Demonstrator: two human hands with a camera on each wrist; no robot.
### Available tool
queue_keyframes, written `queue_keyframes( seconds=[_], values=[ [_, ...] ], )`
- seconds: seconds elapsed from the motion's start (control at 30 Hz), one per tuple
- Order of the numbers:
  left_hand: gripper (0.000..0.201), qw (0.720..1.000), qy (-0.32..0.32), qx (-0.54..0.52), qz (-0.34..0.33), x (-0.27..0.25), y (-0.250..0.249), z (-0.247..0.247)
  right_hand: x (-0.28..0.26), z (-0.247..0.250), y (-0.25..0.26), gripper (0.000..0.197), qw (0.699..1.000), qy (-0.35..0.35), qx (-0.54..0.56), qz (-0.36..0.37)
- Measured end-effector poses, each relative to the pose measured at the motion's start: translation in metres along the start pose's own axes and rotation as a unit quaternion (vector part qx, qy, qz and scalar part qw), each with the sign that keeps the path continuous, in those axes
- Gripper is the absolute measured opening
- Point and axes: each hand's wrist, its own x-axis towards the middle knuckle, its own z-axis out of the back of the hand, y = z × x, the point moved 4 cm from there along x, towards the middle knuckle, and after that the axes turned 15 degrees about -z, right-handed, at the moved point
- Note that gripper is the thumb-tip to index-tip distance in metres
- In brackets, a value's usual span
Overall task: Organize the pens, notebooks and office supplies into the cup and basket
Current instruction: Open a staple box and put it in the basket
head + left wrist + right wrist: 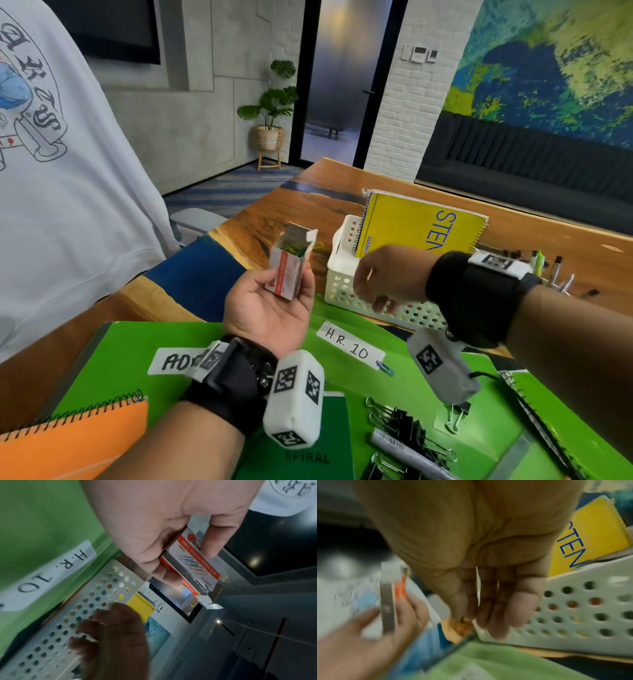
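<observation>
My left hand (270, 305) is palm up and grips a small red and white paper clip box (287, 274) (193, 566), its top flap open, coloured clips showing inside. To its right, blurred, my right hand (383, 277) hangs in front of the white perforated basket (342, 291) (590, 601), fingers (496, 608) loosely bent with nothing seen in them. A yellow spiral notebook (411, 222) stands in the basket. One blue paper clip (385, 368) lies on the green folder (120, 359).
Black binder clips (404, 428) lie on the folders at front right. An orange spiral notebook (75, 438) and a green one (308, 455) are near the front. Pens (548, 270) lie behind the basket at right. Another person in a white shirt (68, 171) sits close at left.
</observation>
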Motion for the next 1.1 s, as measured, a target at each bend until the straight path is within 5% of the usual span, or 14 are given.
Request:
queue_keyframes(
  seconds=[0.13,0.3,0.43,0.6,0.73,0.87,0.97,1.1],
  values=[
    [0.052,0.999,0.015,-0.034,-0.020,0.010,-0.017,-0.005,-0.001,-0.049,-0.016,0.030,0.928,-0.005,-0.370,0.038],
    [0.065,0.997,0.024,-0.052,-0.050,0.022,-0.041,-0.001,-0.001,-0.072,-0.016,0.018,0.904,-0.002,-0.424,0.057],
    [0.035,0.995,0.057,-0.070,-0.051,0.027,-0.063,-0.001,0.001,-0.072,-0.009,0.022,0.928,0.010,-0.367,0.058],
    [0.028,0.997,0.064,0.020,-0.050,0.023,-0.071,-0.011,0.004,-0.047,0.016,0.017,0.977,-0.068,-0.168,0.108],
    [0.037,0.998,0.031,0.055,-0.023,0.022,-0.056,-0.005,-0.003,-0.015,0.036,0.012,0.972,-0.158,-0.005,0.171],
    [0.045,0.998,-0.017,0.020,-0.064,0.027,-0.059,0.004,0.002,0.000,0.052,0.019,0.959,-0.154,0.166,0.172],
    [0.045,0.992,-0.066,-0.032,-0.106,0.029,-0.070,0.015,0.024,-0.015,0.073,0.022,0.976,-0.097,0.150,0.126],
    [0.042,0.982,-0.117,-0.050,-0.141,0.030,-0.079,0.024,0.061,-0.044,0.122,0.016,0.990,-0.070,-0.056,0.109]
  ],
)
